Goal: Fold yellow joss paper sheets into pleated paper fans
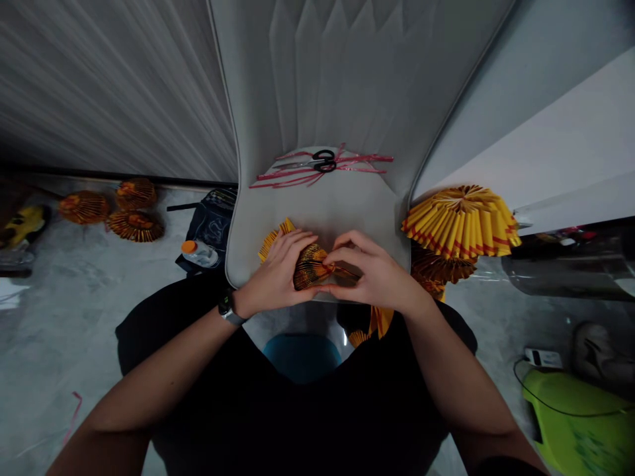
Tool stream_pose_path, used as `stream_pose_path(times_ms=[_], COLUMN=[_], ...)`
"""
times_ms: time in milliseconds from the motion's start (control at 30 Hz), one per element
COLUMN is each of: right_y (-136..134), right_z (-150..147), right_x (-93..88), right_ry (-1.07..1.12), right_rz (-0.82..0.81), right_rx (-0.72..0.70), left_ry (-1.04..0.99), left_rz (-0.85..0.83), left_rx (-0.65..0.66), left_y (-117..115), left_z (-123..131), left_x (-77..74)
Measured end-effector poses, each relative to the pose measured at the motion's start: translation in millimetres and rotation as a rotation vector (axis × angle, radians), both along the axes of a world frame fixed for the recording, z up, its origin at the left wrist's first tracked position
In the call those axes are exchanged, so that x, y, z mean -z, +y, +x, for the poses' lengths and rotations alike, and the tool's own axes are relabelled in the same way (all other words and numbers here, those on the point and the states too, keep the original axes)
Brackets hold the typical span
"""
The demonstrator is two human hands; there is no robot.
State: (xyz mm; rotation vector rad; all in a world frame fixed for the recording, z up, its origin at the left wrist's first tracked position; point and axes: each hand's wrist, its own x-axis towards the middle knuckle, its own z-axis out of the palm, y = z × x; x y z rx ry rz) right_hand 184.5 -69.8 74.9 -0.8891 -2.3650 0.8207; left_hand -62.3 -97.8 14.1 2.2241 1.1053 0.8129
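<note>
A black shirt [297, 423] fills the bottom of the view, and two bare forearms reach out from it, a wristwatch [228, 309] on the left one. The left hand [275, 272] and right hand [372, 271] cup one orange-and-black pleated paper fan [310, 268] just above a grey padded chair seat [347, 211]. The fingers [342, 243] of both hands curl over it, pressing the pleats together, though any exact pinch is hidden. The paper looks light and thin, springy along its folds but easy to crush, so the gathered narrow end seems the safest hold.

Beyond the hands lie one pair of black-handled scissors [323, 160] and several pink ribbon strands [322, 168]. To the right sits one large yellow-and-red pleated fan [461, 221], with at least one darker fan [441, 268] below it. Three finished-looking dark orange fans [135, 226] rest on the floor [74, 317] to the left.
</note>
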Motion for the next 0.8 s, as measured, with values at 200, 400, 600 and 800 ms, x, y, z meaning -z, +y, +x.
stream_pose_path(times_ms=[200,400,600,800], right_y=[0,0,0,0], right_z=[0,2,3,3], right_x=[0.8,3.9,4.1,3.2], right_ry=[-0.013,-0.026,-0.052,-0.045], right_rz=[-0.001,0.033,0.028,0.015], right_rx=[-0.003,0.004,0.005,0.0], left_ry=[0.007,0.028,-0.017,-0.148], left_rz=[0.003,0.042,0.098,0.035], left_rx=[-0.01,-0.049,-0.04,-0.005], left_y=[-1,-3,-3,1], left_z=[0,1,-1,-11], left_x=[0.0,-1.9,-1.2,-12.0])
